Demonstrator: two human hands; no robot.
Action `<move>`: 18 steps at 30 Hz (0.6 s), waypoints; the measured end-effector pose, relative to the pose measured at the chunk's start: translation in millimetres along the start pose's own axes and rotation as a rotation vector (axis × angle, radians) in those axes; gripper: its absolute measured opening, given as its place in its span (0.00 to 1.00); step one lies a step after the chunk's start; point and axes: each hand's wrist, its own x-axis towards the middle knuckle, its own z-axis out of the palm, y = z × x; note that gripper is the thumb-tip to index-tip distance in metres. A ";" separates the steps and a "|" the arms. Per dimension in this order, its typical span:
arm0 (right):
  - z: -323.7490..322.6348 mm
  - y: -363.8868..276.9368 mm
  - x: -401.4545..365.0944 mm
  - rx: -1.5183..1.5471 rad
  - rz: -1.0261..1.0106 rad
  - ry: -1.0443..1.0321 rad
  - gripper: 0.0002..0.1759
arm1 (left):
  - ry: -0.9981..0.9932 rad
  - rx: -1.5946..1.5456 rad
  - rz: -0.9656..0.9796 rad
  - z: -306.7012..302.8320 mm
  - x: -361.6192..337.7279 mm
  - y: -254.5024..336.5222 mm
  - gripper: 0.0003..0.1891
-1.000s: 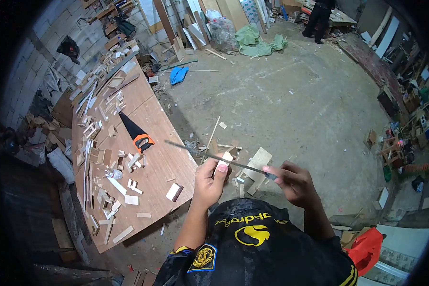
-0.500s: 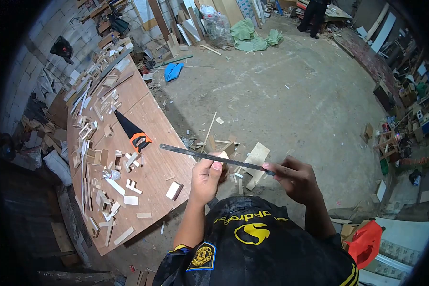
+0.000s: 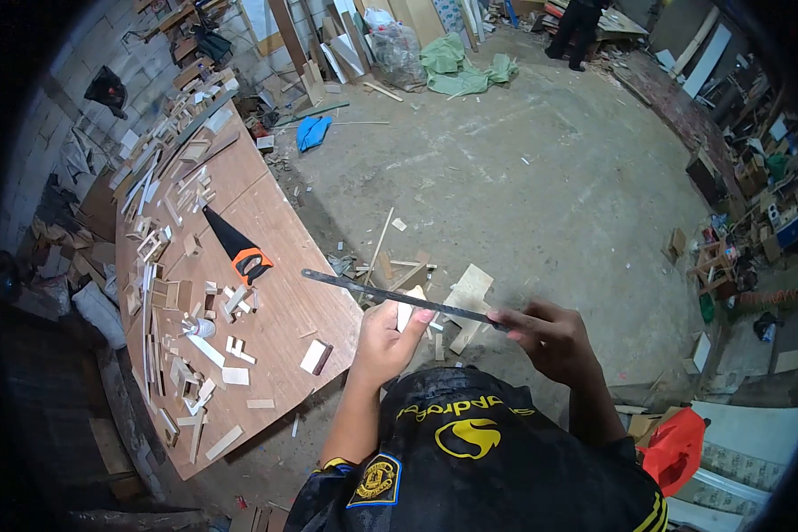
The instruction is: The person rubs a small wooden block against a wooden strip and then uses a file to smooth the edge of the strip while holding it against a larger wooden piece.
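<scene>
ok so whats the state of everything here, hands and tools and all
left grip: closed on a small wood block
right grip: closed on one end of a dark metal strip
metal strip: crosses over the block, far end free; contact unclear
handsaw: lying unheld on the table
table: strewn with wood pieces
green sheet: crumpled on the floor

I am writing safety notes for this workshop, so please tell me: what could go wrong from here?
The dark flat bar in the right hand crosses close to the left thumb; if it slips, it might scrape the left hand.

The small wood piece is held only by hand, so it may twist or drop.

Loose wood scraps lie on the floor ahead; a step there could cause a trip.
</scene>
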 end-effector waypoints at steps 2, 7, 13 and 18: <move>0.6 0.1 1.3 -0.005 -0.001 -0.005 0.27 | -0.022 0.004 -0.017 -1.1 -0.4 0.5 0.11; -4.1 -5.0 5.9 -0.022 -0.028 0.023 0.24 | -0.021 -0.062 -0.079 0.2 2.9 9.0 0.10; -20.3 -5.7 3.0 -0.099 0.019 -0.049 0.21 | -0.077 -0.119 -0.093 2.8 4.1 7.7 0.13; -9.7 -4.0 5.8 -0.096 -0.079 0.061 0.24 | -0.100 -0.143 -0.124 -0.4 7.6 12.2 0.14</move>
